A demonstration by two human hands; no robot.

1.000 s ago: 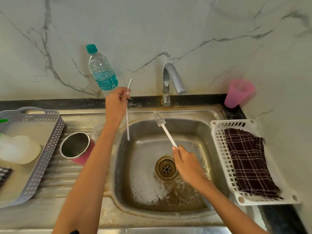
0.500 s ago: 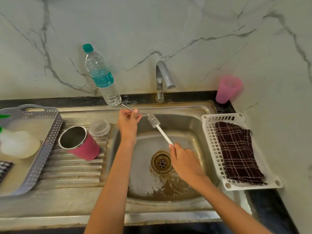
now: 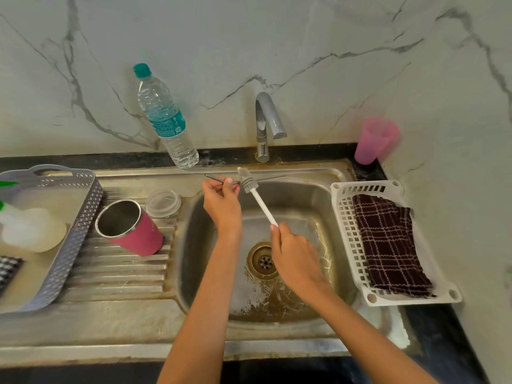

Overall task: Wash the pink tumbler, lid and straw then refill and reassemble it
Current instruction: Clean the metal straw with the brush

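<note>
Scrubbing the metal straw (image 3: 219, 178) over the sink (image 3: 304, 200): pinching it in the left hand (image 3: 221, 202), gripping the brush (image 3: 261, 205) in the right hand (image 3: 293, 256). Leaving pink tumbler (image 3: 135, 231) and lid (image 3: 163, 203) on the drainboard (image 3: 124, 273). Probably needing rinsing next.

Location: a domestic kitchen, where you stood at the washing-up station. Evidence was a stainless steel sink (image 3: 304, 169) with ribbed draining board (image 3: 116, 273), set in a black counter (image 3: 83, 159). Also noted were a tap (image 3: 266, 120), a marble-patterned splashback (image 3: 277, 37), and a white basket (image 3: 341, 217) holding a checked cloth (image 3: 388, 245).
</note>
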